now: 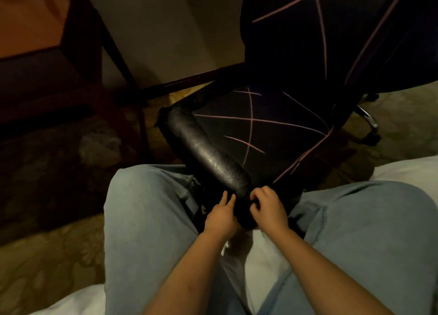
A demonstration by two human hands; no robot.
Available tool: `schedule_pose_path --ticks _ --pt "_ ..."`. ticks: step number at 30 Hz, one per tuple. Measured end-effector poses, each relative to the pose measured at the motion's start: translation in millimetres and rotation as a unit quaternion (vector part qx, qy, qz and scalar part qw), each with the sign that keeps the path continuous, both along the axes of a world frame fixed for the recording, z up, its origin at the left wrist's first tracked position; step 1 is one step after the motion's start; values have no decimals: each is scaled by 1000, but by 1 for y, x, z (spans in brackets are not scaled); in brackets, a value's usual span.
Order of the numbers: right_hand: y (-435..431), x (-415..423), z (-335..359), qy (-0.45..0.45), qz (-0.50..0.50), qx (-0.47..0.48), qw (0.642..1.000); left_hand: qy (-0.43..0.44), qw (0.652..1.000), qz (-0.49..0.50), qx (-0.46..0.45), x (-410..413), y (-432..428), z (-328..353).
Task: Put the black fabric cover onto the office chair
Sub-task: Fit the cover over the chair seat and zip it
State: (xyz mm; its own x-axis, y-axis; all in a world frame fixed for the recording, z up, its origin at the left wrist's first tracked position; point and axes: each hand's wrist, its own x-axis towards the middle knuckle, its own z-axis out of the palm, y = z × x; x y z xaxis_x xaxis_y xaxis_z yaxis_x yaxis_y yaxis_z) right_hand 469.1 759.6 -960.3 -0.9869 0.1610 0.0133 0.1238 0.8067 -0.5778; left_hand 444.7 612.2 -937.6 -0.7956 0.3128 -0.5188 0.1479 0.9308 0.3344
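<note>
The office chair stands in front of me, its front corner between my knees. A black fabric cover with thin pink lines lies over most of the seat, and the same fabric covers the backrest. The seat's left edge shows bare black leather. My left hand rests at the seat's near corner with fingers straight, touching the dark edge. My right hand has its fingers curled into the cover's black hem at that corner.
A dark wooden desk with thin legs stands to the left. Patterned carpet covers the floor. White bedding is under and beside my legs. A chrome chair base with casters sticks out at the right.
</note>
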Motion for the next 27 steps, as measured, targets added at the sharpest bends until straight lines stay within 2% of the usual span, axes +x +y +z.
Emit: schedule_pose_path --ticks 3,5,8,12,21,24,27 --pt "22 -10 5 6 -148 -76 986 3 1000 2 2 0 0 0" --pt "28 -10 4 -8 -171 -94 981 2 1000 3 3 0 1 -1" --pt "20 -5 3 -18 -133 -83 987 0 1000 5 3 -2 2 -3" --pt "6 1 -3 -38 -32 -54 997 -2 1000 4 -2 -2 4 -3" --pt "-11 10 -7 -72 80 -17 994 -13 1000 18 6 0 2 -4" --pt "-8 3 -4 -37 15 -36 999 -11 1000 15 7 1 1 -3" --pt "10 -7 1 -12 -128 -102 986 -14 1000 16 8 1 0 -2"
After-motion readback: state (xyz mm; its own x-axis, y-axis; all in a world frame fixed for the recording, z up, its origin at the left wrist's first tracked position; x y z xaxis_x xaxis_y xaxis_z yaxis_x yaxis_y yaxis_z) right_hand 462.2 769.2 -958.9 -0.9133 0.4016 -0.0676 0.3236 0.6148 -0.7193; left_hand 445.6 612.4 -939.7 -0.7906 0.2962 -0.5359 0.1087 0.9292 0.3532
